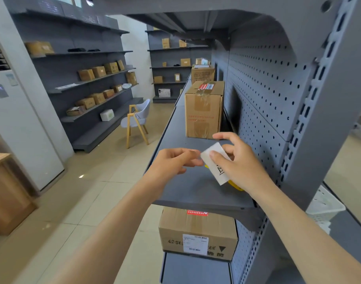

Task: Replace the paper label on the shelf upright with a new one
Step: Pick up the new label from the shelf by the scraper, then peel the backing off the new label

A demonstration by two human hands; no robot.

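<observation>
Grey shelf (187,128) with a cardboard box (204,109) at back; above its front, right hand (237,162) pinches white paper label (215,162), left hand (173,162) fingertips closed on label's left corner, something yellow (235,186) beneath.

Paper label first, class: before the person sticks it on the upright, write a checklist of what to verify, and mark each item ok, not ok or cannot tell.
1. Paper label held securely: ok, the right hand pinches it.
2. Left hand at the label's edge: ok, its fingertips touch the left edge.
3. Backing peeled off: cannot tell.
4. Writing on the label legible: cannot tell, partly covered by fingers.
5. Old label gone from the shelf upright: cannot tell; none visible.
6. Yellow object on the shelf clear of the work: ok, it lies beneath the hands.
</observation>
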